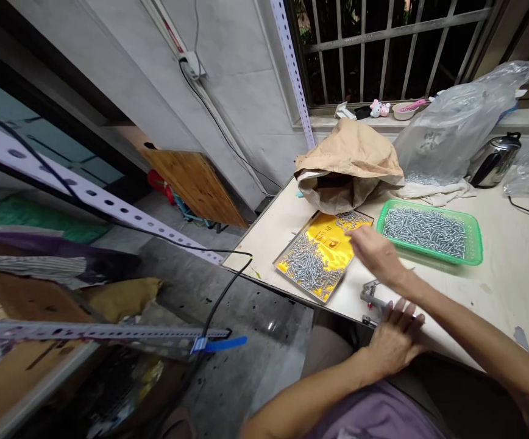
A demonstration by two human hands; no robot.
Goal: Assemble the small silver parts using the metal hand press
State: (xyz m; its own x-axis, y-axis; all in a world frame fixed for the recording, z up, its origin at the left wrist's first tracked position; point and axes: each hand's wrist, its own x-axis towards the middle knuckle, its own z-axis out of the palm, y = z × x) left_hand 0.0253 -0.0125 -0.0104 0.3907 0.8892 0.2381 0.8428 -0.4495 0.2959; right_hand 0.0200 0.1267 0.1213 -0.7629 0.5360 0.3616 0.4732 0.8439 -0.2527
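Observation:
My left hand lies over the lever of a small metal clamp-like tool at the table's front edge, its fingers bent around it. Further forward, my right hand hovers by the right side of a shallow tray. Its fingers point down and are smeared by motion, so anything between them cannot be made out. A yellow printed sheet lines this tray. Small silver metal pieces are heaped at its near end, with a smaller group at the far end. Many similar pieces fill a green plastic basket to the right.
A brown paper sack lies open-mouthed behind the tray. A clear plastic bag, a white cloth and a steel kettle stand along the window side. A black cable hangs left of the table.

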